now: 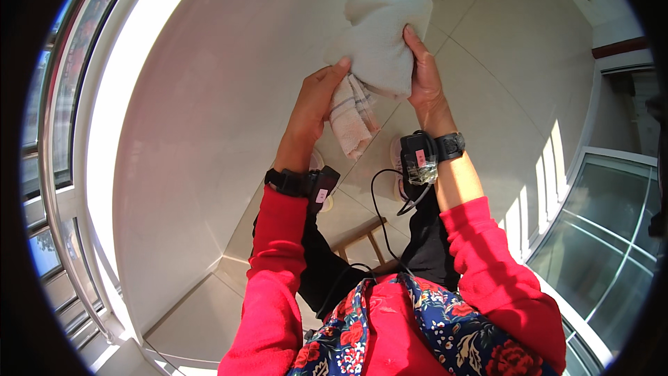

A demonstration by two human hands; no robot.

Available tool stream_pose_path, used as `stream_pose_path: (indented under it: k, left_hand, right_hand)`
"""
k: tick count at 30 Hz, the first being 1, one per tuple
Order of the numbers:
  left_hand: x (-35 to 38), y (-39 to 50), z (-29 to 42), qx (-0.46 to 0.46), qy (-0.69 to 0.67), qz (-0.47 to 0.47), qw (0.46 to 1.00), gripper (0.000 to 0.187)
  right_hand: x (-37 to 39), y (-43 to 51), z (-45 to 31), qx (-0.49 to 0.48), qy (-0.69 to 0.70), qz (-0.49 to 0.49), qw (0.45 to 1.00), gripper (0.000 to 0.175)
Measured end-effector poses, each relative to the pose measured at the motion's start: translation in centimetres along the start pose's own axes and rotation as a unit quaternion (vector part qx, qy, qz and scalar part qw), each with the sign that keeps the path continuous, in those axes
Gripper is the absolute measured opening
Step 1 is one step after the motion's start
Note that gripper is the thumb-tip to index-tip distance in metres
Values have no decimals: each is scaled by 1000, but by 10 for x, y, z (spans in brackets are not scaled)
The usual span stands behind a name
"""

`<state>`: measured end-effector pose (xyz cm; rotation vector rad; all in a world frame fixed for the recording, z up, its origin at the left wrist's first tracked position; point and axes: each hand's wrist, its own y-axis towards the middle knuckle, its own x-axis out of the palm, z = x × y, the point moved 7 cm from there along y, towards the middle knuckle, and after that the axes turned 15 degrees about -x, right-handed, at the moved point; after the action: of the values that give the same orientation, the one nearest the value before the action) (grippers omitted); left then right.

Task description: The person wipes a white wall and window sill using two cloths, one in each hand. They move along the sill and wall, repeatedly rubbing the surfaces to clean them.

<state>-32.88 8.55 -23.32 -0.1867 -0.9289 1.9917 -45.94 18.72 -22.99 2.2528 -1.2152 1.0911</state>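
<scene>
A pale terry towel (383,36) is held up between my two hands, partly folded over itself. My left hand (315,96) pinches its lower left side, thumb on top. From under that hand hangs a pinkish striped cloth end (350,117); whether it belongs to the same towel I cannot tell. On the towel's right edge, my right hand (428,78) grips with the thumb on the upper face and the fingers hidden behind. Each wrist carries a strapped black device, the left one (321,188) and the right one (417,156), with a cable near the right.
Beneath lies a tiled floor (485,109). A smooth pale wall (182,115) rises at left, beside a window with a metal rail (49,177). Glass panels (600,230) stand at right. Part of a wooden frame (360,235) shows between my legs.
</scene>
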Motion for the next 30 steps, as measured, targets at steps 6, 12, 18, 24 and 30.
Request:
stream_pose_path:
  k: [6,12,18,24,30]
  left_hand:
    - [-4,-3,1,6,-12,8,1000,36]
    - [-14,-17,15,56,13,53,997,28]
    - [-19,-19,18,98,2,73,993,28]
    - [-17,-16,14,88,-35,39,995,28]
    - [-2,-7,-1,-14,-224,-95,970,33]
  right_hand:
    - [2,-1,0,19,16,-3,1000,40]
    - [-2,4,-6,-36,-65,-16,997,42]
    - [-6,11,3,-57,-29,0,998,42]
    - [9,5,12,-17,12,-43,999,43]
    - [17,1,15,-18,15,-62,998,41]
